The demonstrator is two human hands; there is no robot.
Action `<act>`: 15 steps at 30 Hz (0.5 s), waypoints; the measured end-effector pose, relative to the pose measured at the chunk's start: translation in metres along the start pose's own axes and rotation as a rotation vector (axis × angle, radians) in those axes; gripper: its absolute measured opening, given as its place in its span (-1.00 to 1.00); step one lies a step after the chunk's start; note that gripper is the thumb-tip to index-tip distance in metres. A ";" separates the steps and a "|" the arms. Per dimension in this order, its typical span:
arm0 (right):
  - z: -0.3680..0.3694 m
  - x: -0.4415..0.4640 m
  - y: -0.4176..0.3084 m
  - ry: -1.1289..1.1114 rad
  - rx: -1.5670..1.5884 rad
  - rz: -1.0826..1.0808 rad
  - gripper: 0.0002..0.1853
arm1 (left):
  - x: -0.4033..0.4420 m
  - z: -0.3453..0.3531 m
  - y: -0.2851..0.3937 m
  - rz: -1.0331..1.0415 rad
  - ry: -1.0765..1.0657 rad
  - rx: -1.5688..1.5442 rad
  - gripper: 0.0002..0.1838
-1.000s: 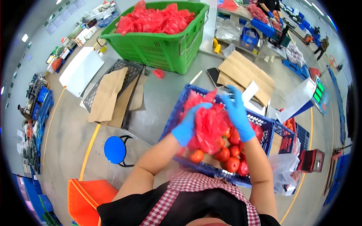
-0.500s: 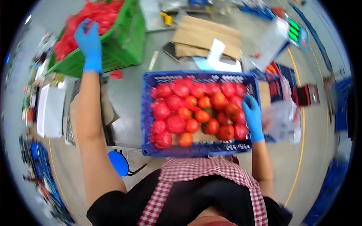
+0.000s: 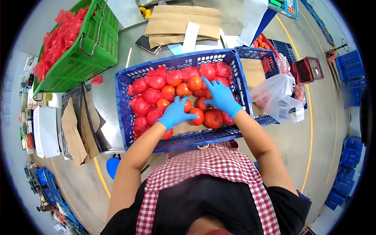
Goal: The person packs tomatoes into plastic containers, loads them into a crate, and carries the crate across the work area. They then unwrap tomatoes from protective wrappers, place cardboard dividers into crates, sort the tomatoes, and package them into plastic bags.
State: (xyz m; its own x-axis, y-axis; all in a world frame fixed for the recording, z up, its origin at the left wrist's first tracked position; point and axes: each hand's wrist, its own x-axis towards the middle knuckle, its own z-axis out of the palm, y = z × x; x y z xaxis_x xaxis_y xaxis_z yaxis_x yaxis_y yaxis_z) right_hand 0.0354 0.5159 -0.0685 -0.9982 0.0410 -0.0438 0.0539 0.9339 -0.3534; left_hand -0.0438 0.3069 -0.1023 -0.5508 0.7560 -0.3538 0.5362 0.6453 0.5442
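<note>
A blue plastic crate [image 3: 178,141] holds several bare tomatoes [image 3: 213,118] in its middle and several tomatoes wrapped in red bags [image 3: 152,96] along the left and back. My left hand [image 3: 175,112], in a blue glove, rests among the bare tomatoes with its fingers spread, touching them. In a matching glove, my right hand [image 3: 221,97] reaches over the right side of the tomatoes, fingers apart, its fingertips against tomatoes near the middle. Brown cardboard shows on the crate floor between the tomatoes.
A green basket [image 3: 96,47] with red bags [image 3: 60,37] stands at the upper left. Behind the crate lie cardboard sheets [image 3: 182,19] and a phone [image 3: 147,44]. A smaller blue crate, a clear plastic bag [image 3: 276,96] and a scale [image 3: 284,7] are to the right.
My left hand has come back from the green basket into the crate. My right hand has moved inward from the crate's right edge. The view has shifted.
</note>
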 end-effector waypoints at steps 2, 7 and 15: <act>0.000 0.011 -0.001 -0.023 0.048 0.016 -0.10 | 0.001 0.005 0.006 -0.017 -0.045 -0.007 -0.06; 0.023 0.024 -0.020 0.084 0.044 0.028 -0.27 | -0.016 0.045 0.045 0.024 0.063 0.247 -0.09; 0.027 0.016 0.014 0.113 0.208 0.084 -0.20 | -0.014 0.048 0.051 0.023 -0.152 0.436 -0.15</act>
State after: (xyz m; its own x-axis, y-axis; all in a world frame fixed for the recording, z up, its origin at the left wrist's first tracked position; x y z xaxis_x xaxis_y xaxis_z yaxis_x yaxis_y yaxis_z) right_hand 0.0212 0.5194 -0.0996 -0.9860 0.1656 0.0197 0.1291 0.8326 -0.5386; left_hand 0.0219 0.3347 -0.1067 -0.4525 0.7574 -0.4707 0.7844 0.5892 0.1940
